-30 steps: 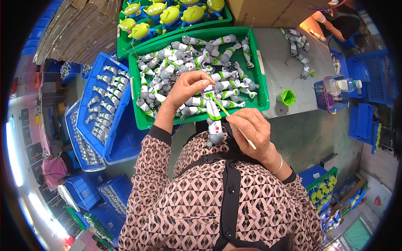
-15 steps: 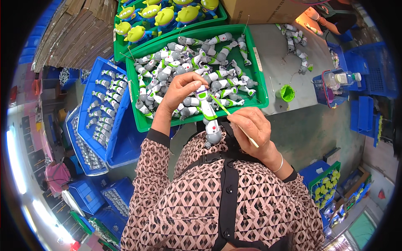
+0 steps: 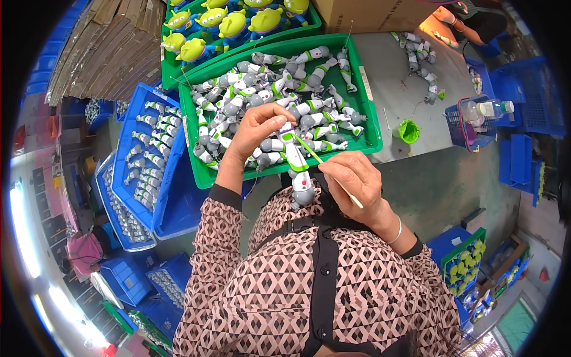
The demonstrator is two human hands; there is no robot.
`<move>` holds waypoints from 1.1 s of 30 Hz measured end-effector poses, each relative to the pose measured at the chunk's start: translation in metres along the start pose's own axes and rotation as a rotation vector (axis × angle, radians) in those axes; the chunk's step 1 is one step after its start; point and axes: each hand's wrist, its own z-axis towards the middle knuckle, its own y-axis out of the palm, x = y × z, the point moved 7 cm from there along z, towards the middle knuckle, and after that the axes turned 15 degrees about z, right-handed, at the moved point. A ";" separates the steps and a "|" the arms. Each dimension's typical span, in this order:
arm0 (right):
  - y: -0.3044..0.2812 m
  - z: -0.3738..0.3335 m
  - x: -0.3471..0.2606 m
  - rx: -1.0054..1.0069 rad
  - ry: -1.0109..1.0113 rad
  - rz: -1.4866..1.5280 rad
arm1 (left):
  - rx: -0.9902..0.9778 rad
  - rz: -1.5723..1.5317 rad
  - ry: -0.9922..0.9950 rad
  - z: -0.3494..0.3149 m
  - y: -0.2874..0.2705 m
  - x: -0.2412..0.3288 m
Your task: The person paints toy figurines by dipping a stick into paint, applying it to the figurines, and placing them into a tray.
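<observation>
Pinched by its upper end in my left hand [image 3: 262,128] is a white, grey and green toy arm [image 3: 301,181], its grey ball end hanging toward me. My right hand [image 3: 355,181] grips a thin paintbrush [image 3: 313,154] with a pale, green-stained handle. The brush tip meets the toy arm near its green band, just below my left fingertips. Behind my hands stands a green tray [image 3: 373,119] heaped with similar toy limbs [image 3: 238,89]. On the grey table to the right sits a small cup [image 3: 408,131] coated in bright green paint.
More limbs [image 3: 421,56] lie on the grey table [image 3: 389,68]. A blue crate [image 3: 172,172] of limbs stands at left, a tray of green-headed figures [image 3: 232,27] at the back. A cardboard box [image 3: 369,15], a basket with bottles [image 3: 476,119] and another person's arm [image 3: 455,24] are at back right.
My right hand and the brush have shifted slightly left, with the tip moving along the toy arm's green area. My left hand holds the toy arm nearly still.
</observation>
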 end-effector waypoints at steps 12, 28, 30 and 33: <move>-0.014 -0.004 0.014 0.132 0.094 0.139 | 0.000 -0.008 0.006 0.000 -0.001 -0.001; -0.011 -0.006 0.018 0.124 0.099 0.122 | -0.002 0.018 0.010 0.001 0.000 0.003; -0.011 -0.005 0.015 0.121 0.064 0.089 | 0.000 0.021 0.009 0.001 0.001 0.005; -0.009 -0.002 0.005 0.082 -0.006 0.039 | -0.002 0.013 0.006 0.001 0.000 0.006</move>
